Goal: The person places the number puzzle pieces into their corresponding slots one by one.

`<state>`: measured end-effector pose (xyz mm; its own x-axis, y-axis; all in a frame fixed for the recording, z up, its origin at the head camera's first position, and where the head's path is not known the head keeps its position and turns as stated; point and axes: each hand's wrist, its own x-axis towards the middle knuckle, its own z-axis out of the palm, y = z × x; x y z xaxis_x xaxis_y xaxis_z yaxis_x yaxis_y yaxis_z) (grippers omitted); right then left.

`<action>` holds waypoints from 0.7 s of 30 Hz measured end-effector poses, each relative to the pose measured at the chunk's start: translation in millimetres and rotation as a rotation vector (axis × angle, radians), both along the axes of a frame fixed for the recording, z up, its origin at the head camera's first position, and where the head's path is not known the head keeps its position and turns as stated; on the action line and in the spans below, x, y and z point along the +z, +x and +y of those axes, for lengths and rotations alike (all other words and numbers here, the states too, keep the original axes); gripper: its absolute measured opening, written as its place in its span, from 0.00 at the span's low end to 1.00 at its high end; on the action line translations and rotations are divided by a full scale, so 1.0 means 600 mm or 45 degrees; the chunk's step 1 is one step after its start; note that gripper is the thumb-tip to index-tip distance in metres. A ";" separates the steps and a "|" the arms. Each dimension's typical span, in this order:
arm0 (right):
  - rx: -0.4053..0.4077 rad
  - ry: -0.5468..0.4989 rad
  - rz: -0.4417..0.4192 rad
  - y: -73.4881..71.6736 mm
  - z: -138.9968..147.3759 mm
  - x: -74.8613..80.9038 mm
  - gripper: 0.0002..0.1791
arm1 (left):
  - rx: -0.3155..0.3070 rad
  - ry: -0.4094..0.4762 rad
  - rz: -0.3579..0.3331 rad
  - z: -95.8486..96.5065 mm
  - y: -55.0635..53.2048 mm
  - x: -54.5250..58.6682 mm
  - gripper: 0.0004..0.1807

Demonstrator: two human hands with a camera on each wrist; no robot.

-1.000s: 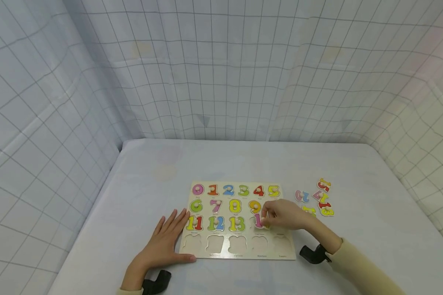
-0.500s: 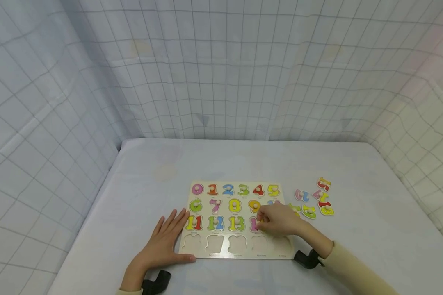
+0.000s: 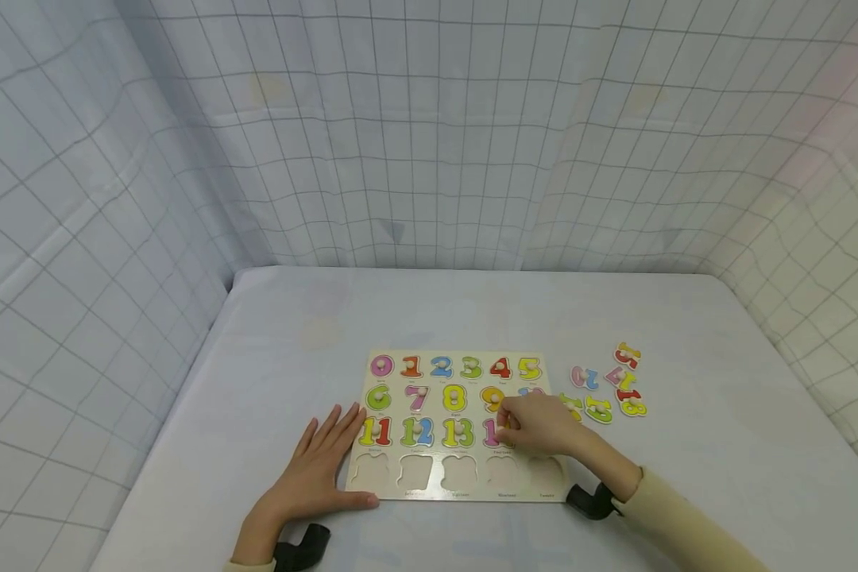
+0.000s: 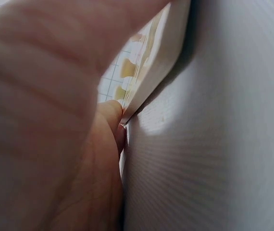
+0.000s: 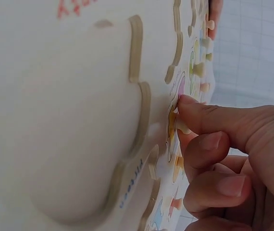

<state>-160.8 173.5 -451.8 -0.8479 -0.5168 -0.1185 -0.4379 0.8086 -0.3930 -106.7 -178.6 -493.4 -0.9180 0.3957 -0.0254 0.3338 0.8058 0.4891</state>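
Checking the head view, we see the pink-and-yellow wooden no. 14 piece [image 3: 491,433] now lying flat 4th from L in row 3 of the cream rectangular wooden board [image 3: 436,469], so it's prob. abt seated; 1 s ago it sat off to the R. Right hand [image 3: 541,425] has its fingers narrowed on it. Left hand [image 3: 316,474], fingers spread, rests at the board's L edge, unchanged. L wrist: fingers by that edge. R wrist: thumb & fingertip pinch round the pale knob [image 5: 182,126]; can't confirm full fit.

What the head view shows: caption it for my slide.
Left hand against the number board, right hand holding a partly pink piece beside the 13, loose pieces to the right.
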 end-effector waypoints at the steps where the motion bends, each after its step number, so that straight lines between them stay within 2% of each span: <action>1: 0.000 -0.001 -0.001 0.000 0.000 0.000 0.12 | 0.000 0.001 0.002 0.000 0.000 0.000 0.66; 16: -0.062 -0.042 -0.019 0.008 0.000 -0.005 0.10 | 0.007 0.023 0.024 -0.002 0.001 -0.004 0.66; 21: -0.049 -0.090 -0.036 0.006 0.007 -0.013 0.10 | 0.015 0.026 0.031 -0.001 0.002 -0.003 0.65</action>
<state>-157.0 177.8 -459.7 -0.8642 -0.4916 -0.1072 -0.3948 0.7946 -0.4612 -105.6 -178.9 -495.2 -0.9229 0.3849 0.0053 0.3363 0.7996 0.4975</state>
